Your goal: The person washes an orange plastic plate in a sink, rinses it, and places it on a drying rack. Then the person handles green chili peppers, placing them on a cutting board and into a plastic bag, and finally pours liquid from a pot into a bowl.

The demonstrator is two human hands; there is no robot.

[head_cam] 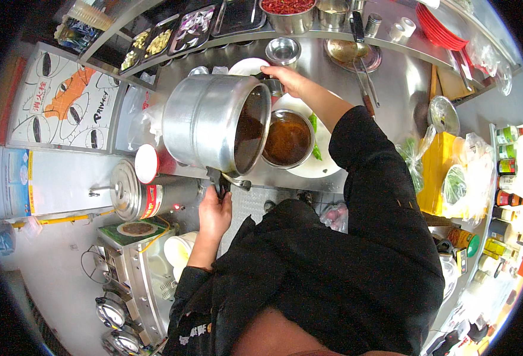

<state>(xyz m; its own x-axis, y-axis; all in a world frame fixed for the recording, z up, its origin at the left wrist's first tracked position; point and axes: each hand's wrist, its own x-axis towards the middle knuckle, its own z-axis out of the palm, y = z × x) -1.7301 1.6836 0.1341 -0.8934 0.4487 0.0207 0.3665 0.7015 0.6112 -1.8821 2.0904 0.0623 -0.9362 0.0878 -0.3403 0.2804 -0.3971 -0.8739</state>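
A large aluminium pot [201, 120], likely a pressure-cooker body, hangs tilted over the steel counter with its mouth facing right. Dark brown liquid shows inside it. My left hand [214, 213] grips its near black handle [219, 181]. At the far side, my right hand [288, 80] is closed around the other handle, which is mostly hidden by the fingers. Just right of the pot's rim stands a round steel container [288, 140] of brown liquid. It is on a white round board [321, 167], beside green chili peppers [314, 138].
A steel shelf [243, 38] with trays of cut vegetables spans the back. A pan [352, 55] with utensils lies behind my right arm. At left stands a lidded steel barrel [125, 189] with a red-rimmed white bowl [147, 163] close by. A yellow crate [435, 171] is at right.
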